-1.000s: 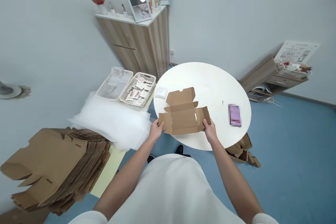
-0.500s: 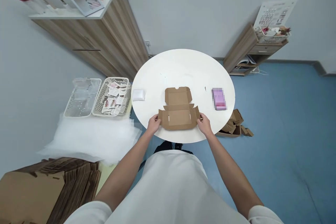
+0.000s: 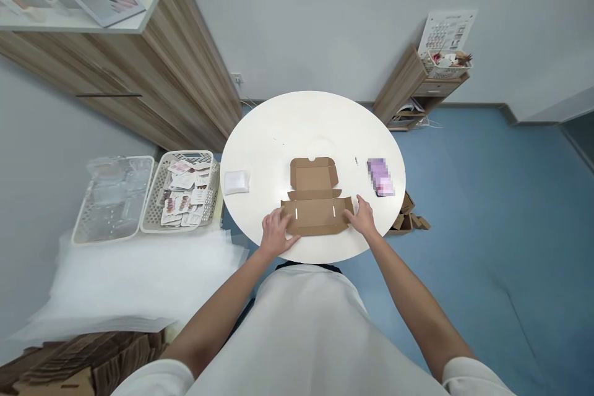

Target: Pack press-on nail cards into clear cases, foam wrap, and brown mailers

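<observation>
A flat unfolded brown cardboard box (image 3: 314, 198) lies on the round white table (image 3: 315, 124), near its front edge. My left hand (image 3: 275, 234) rests on the box's left end, fingers spread flat on the cardboard. My right hand (image 3: 362, 218) presses on the box's right end, fingers stretched out. Both hands lie on the cardboard rather than gripping it. A small white packet (image 3: 236, 181) sits on the table to the left, and a purple blurred card (image 3: 380, 176) lies to the right.
Two white baskets (image 3: 148, 195) stand at the left, one with small packets. White foam sheets (image 3: 130, 278) lie below them, and a stack of flat cardboard blanks (image 3: 83, 362) sits at bottom left. Folded boxes (image 3: 408, 216) lie on the blue floor. Wooden cabinets line the wall.
The box has been set down flat on the table. Both hands went from gripping its side flaps to lying open on its ends. The view has swung right and down.
</observation>
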A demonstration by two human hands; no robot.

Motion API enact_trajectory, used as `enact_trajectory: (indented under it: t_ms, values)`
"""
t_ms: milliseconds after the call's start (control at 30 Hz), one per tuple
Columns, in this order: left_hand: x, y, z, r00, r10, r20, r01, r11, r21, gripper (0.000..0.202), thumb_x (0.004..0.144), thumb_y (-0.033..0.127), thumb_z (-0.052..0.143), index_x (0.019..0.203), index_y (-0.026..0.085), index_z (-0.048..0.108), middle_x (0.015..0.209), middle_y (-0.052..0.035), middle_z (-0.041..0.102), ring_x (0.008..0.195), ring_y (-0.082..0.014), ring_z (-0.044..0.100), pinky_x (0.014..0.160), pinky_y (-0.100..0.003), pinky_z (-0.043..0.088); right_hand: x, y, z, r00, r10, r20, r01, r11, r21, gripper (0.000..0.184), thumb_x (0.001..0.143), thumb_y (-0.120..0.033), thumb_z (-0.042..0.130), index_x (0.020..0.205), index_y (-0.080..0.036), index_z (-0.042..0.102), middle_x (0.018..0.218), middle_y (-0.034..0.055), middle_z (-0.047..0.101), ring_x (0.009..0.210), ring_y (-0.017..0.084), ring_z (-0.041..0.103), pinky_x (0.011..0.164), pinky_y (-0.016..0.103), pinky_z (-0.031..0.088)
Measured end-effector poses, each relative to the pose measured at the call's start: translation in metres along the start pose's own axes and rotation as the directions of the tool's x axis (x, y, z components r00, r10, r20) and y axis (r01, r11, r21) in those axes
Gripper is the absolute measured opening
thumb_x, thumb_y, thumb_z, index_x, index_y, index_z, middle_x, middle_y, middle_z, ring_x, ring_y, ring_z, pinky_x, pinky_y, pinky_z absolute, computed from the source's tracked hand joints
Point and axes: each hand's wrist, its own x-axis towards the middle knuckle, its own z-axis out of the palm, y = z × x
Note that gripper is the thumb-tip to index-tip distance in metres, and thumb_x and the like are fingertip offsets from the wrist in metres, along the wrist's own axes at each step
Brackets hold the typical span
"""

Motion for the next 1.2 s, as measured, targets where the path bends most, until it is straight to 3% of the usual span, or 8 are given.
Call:
enact_trajectory:
  t_ms: [100, 200, 367, 667, 800, 933, 1033, 1200]
  values:
    - [-0.004, 0.007, 0.002, 0.981, 0.145, 0.129, -0.152, 0.988, 0.041, 0.038, 0.064, 0.031, 0.064, 0.1, 0.022, 0.055, 0.122, -0.0133, 0.046, 0.117, -0.0308, 0.036, 0.096, -0.052, 0.017, 0.011, -0.014, -0.002, 1.0, -0.007, -0.015, 0.007, 1.0, 0.0, 0.066, 0.068, -0.04, 0.054, 0.128, -0.018, 0.033, 0.126, 0.0137, 0.041, 0.118, 0.03, 0.034, 0.096, 0.047, 0.027]
    - [-0.003, 0.011, 0.01, 0.971, 0.17, 0.166, -0.179, 0.983, 0.038, 0.028, 0.069, 0.019, 0.058, 0.096, 0.023, 0.056, 0.111, -0.0109, 0.054, 0.11, -0.0269, 0.043, 0.096, -0.051, 0.016, 0.023, -0.028, -0.001, 0.999, -0.035, -0.006, 0.035, 0.992, 0.123, 0.052, 0.072, -0.038, 0.05, 0.12, -0.02, 0.04, 0.121, 0.0099, 0.047, 0.114, 0.023, 0.041, 0.094, 0.04, 0.032]
    - [0.0, 0.01, 0.025, 0.971, 0.185, 0.154, -0.19, 0.982, 0.02, 0.019, 0.074, 0.013, 0.047, 0.088, 0.021, 0.057, 0.089, -0.0075, 0.06, 0.09, -0.0216, 0.053, 0.095, -0.051, 0.016, 0.044, -0.045, -0.003, 0.999, -0.007, 0.043, -0.006, 0.958, 0.287, 0.043, 0.072, -0.036, 0.051, 0.111, -0.021, 0.045, 0.112, 0.0074, 0.054, 0.098, 0.017, 0.052, 0.082, 0.033, 0.042]
    - [0.002, 0.008, 0.042, 0.987, 0.133, 0.089, -0.14, 0.987, 0.077, 0.029, 0.073, 0.001, 0.036, 0.078, 0.02, 0.057, 0.074, -0.0032, 0.057, 0.072, -0.0161, 0.054, 0.097, -0.049, 0.015, 0.086, -0.056, 0.01, 0.989, 0.003, 0.148, -0.034, 0.979, 0.202, 0.031, 0.072, -0.029, 0.05, 0.102, -0.022, 0.052, 0.098, 0.0038, 0.06, 0.08, 0.014, 0.058, 0.07, 0.03, 0.045]
    - [0.005, 0.012, 0.043, 0.992, 0.084, 0.096, -0.097, 0.986, 0.134, 0.032, 0.074, 0.001, 0.033, 0.083, 0.02, 0.057, 0.076, -0.003, 0.057, 0.071, -0.0155, 0.055, 0.097, -0.049, 0.015, 0.093, -0.054, 0.019, 0.986, -0.053, 0.158, 0.014, 0.971, 0.239, 0.029, 0.074, -0.02, 0.046, 0.101, -0.019, 0.056, 0.1, 0.0048, 0.061, 0.073, 0.012, 0.06, 0.074, 0.029, 0.046]
    - [0.013, 0.021, 0.042, 0.991, 0.038, 0.129, -0.062, 0.979, 0.192, 0.045, 0.075, 0.0, 0.029, 0.108, 0.02, 0.051, 0.091, -0.0072, 0.06, 0.081, -0.0173, 0.057, 0.097, -0.047, 0.018, 0.089, -0.051, 0.017, 0.975, -0.115, 0.192, 0.048, 0.946, 0.321, 0.029, 0.076, -0.018, 0.045, 0.103, -0.017, 0.057, 0.099, 0.0056, 0.062, 0.068, 0.01, 0.061, 0.074, 0.028, 0.047]
    - [0.025, 0.031, 0.037, 0.99, -0.019, 0.14, -0.017, 0.967, 0.252, 0.055, 0.074, 0.004, 0.035, 0.127, 0.017, 0.035, 0.118, -0.0137, 0.05, 0.107, -0.0221, 0.048, 0.098, -0.043, 0.02, 0.084, -0.047, 0.012, 0.961, -0.161, 0.225, 0.08, 0.94, 0.331, 0.03, 0.078, -0.019, 0.044, 0.104, -0.018, 0.057, 0.096, 0.0045, 0.064, 0.071, 0.011, 0.062, 0.074, 0.028, 0.048]
    - [0.05, 0.044, 0.027, 0.959, -0.096, 0.265, -0.01, 0.927, 0.374, 0.096, 0.058, 0.028, 0.065, 0.137, 0.013, 0.012, 0.142, -0.0144, 0.016, 0.131, -0.0303, 0.005, 0.103, -0.047, 0.008, 0.076, -0.043, 0.005, 0.929, -0.255, 0.269, 0.186, 0.949, 0.256, 0.031, 0.079, -0.019, 0.042, 0.105, -0.022, 0.058, 0.101, 0.0021, 0.063, 0.079, 0.013, 0.062, 0.079, 0.029, 0.047]
